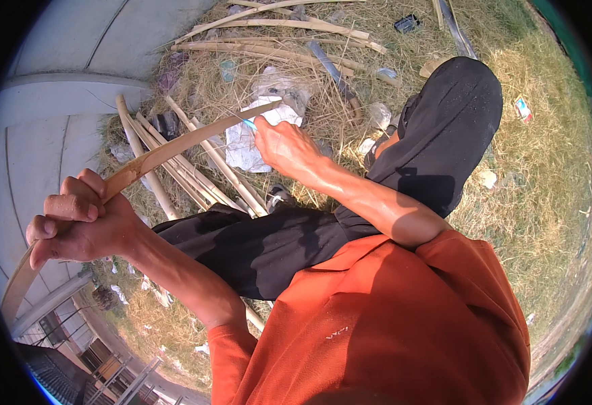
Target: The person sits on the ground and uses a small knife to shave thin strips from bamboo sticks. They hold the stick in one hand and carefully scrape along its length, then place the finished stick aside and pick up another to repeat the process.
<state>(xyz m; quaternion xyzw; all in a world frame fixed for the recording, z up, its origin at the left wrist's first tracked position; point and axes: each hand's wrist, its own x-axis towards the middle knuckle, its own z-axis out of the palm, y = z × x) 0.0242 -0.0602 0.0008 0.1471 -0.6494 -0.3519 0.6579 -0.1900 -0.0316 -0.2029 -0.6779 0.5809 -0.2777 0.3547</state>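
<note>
Gripping a long, flat, pale-brown strip (181, 146), my left hand (90, 221) curls its fingers round it toward the lower end, which runs on past my palm. My right hand (286, 152) is closed at the upper end, a slim blue item (249, 125) showing at its fingers; I cannot tell whether these also pinch the strip. Held aslant above dry grass (546, 223), beside other pale poles (136, 144), the strip appears woody: probably light, stiff across its width, springy along its length, and liable to split along the grain. Holding its broad faces, clear of the edges, should suit best; splinters seem possible.
</note>
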